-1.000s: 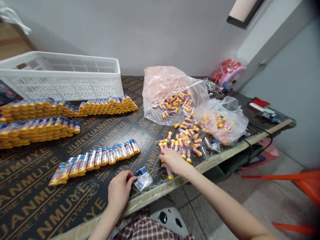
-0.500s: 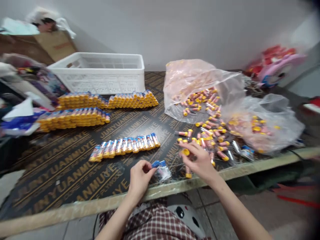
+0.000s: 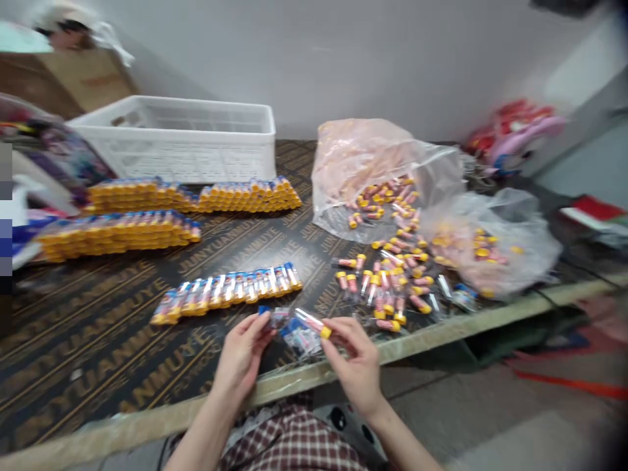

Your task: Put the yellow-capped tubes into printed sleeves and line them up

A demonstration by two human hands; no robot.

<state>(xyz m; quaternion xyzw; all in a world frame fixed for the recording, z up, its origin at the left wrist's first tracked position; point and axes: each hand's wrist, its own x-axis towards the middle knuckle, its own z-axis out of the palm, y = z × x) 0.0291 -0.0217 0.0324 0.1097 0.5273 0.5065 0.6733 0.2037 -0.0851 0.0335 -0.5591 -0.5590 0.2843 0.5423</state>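
Note:
My right hand [image 3: 354, 356] pinches a small clear tube [image 3: 313, 323] by its yellow-capped end, its clear end pointing left. Facing it, my left hand [image 3: 244, 350] closes its fingertips on a small clear printed sleeve [image 3: 280, 316] with a blue end. Between the hands, more loose printed sleeves [image 3: 303, 340] lie on the tabletop by the front edge. Beyond my left hand, a row of blue-wrapped tubes [image 3: 230, 289] with yellow ends lies side by side. To the right is a loose heap of pink-and-clear tubes with yellow caps [image 3: 387, 288].
Stacked wrapped tubes [image 3: 122, 232] lie at the left, before a white plastic basket [image 3: 196, 154]. A large clear bag [image 3: 363, 150] spills tubes at the back, with a second bag [image 3: 520, 255] to its right. The table's taped edge [image 3: 161, 418] runs along the front.
My right hand has come left from the heap with a tube in its fingers. My left hand has lifted a sleeve off the small pile. The view has shifted a little.

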